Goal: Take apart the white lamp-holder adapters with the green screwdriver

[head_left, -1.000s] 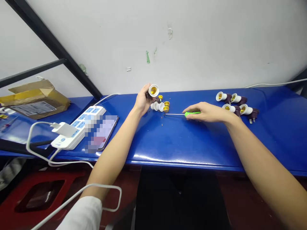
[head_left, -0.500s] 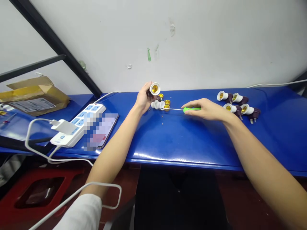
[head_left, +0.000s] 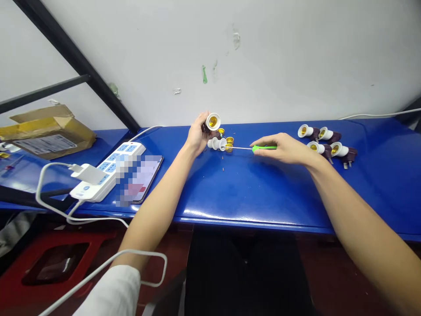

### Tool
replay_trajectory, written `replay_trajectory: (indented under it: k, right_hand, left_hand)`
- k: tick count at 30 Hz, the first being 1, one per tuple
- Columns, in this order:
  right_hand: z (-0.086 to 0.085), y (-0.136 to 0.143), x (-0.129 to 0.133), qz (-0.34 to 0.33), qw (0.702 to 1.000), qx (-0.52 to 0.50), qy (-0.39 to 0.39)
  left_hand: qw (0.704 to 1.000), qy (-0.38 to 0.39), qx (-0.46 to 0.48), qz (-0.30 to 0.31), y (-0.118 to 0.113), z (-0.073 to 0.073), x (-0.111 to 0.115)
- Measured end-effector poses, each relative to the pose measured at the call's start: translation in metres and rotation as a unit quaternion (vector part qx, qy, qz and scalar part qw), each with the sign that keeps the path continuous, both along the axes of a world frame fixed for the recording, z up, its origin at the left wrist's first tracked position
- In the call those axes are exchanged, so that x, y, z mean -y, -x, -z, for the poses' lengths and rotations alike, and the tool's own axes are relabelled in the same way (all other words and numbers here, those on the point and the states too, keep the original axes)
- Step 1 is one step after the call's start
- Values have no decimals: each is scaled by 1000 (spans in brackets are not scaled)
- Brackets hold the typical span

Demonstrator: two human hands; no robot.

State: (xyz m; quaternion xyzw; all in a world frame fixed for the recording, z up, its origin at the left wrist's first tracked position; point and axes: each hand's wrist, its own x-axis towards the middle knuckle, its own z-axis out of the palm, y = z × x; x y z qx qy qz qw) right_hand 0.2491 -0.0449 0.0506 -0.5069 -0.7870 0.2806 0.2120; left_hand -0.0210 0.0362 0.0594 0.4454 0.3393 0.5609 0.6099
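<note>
My left hand (head_left: 197, 134) is closed around a lamp socket (head_left: 213, 122) with a white rim and a brass-coloured inside, its open end facing me. In my right hand (head_left: 278, 148) is a screwdriver by its green handle (head_left: 265, 149). The thin shaft points left, and its tip is by the white socket sleeves (head_left: 217, 143) and brass-coloured threaded shells (head_left: 229, 142) lying on the table below the held socket. Two tiny screws (head_left: 222, 169) lie nearer me. Whether the tip touches anything I cannot tell.
Several white-and-brown plug-in lamp sockets (head_left: 340, 150) lie on the blue table (head_left: 256, 193) at the right. A white power strip (head_left: 95, 188) and a phone (head_left: 149, 175) are at the left, with a white cable (head_left: 36, 188). An opened cardboard box (head_left: 52, 136) stands farther left, beyond the black frame.
Almost nothing differs. My right hand and the screwdriver have shifted very slightly; my left hand still holds the socket in the same place.
</note>
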Motion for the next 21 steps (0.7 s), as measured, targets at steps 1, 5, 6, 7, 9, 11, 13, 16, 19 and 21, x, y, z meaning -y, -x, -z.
replay_trajectory:
  k: [1,5,6,7,9,11,13,16,19,21]
  right_hand:
    - [0,0,0,-2,1000,3,1]
    - [-1,0,1,-4,1000,17,3]
    - [-1,0,1,0,1000,15,2]
    - [-2,1,1,4,1000,14,2]
    - [-4,1,3,11,1000,1,3]
    - [-7,1,5,28,999,-35,9]
    - [-9,0,7,56,995,-84,17]
    - [-12,-2,8,97,983,-154,22]
    - [-13,-3,8,121,967,-223,15]
    - [-14,-3,9,114,960,-255,11]
  left_hand:
    - [1000,7,1,-4,0,-1,1]
    - [1000,27,4,-9,-2,-3,4]
    - [1000,24,3,-8,-2,-3,4]
    - [1000,20,1,-8,-2,-3,4]
    - [1000,16,-6,-11,-2,-3,3]
    - [1000,17,-9,-12,-1,-2,3]
    - [1000,18,-4,-6,-1,-2,2]
    - [1000,11,14,0,0,-3,3]
    - [1000,15,26,1,1,-4,4]
    - [1000,15,26,4,2,-4,5]
